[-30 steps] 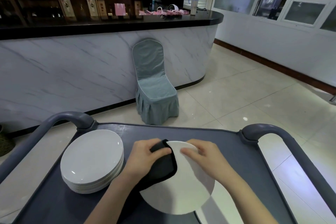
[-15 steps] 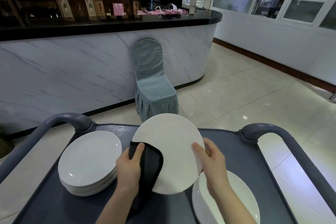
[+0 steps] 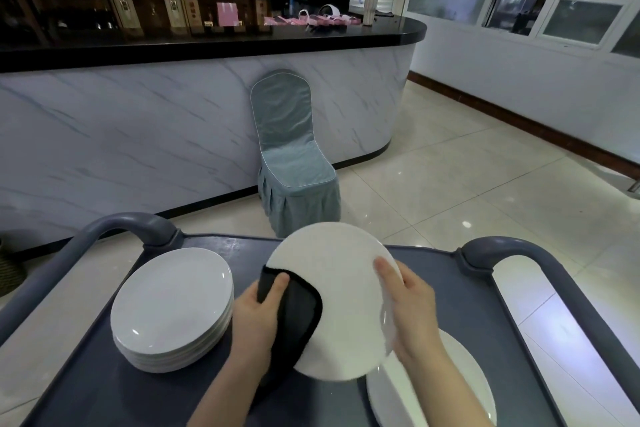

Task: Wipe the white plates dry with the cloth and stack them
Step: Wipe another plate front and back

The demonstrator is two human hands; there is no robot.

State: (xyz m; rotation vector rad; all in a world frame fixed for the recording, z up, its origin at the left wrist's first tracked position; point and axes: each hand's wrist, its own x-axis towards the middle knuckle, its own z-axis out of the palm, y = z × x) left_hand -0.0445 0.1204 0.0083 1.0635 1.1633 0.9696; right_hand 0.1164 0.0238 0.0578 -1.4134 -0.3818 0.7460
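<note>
Now tilted plate [image 3: 341, 281] between left hand [image 3: 256, 321] with cloth [image 3: 299, 317], right hand [image 3: 415, 317] fingers [image 3: 387, 270].

A plate [image 3: 343, 288] is held on edge, tilted, between the left hand [image 3: 258, 319] and the right hand [image 3: 414, 312] above the cart [image 3: 436, 258], with the cloth [image 3: 298, 315] over its left rim under the left thumb. Just left of the left hand a stack of plates [image 3: 173, 305] sits on the cart. Below the right hand lies another plate [image 3: 467, 378], possibly topping a second pile. Beyond both hands, past the cart's far edge, a chair [image 3: 294, 166] stands against the counter [image 3: 138, 135].
</note>
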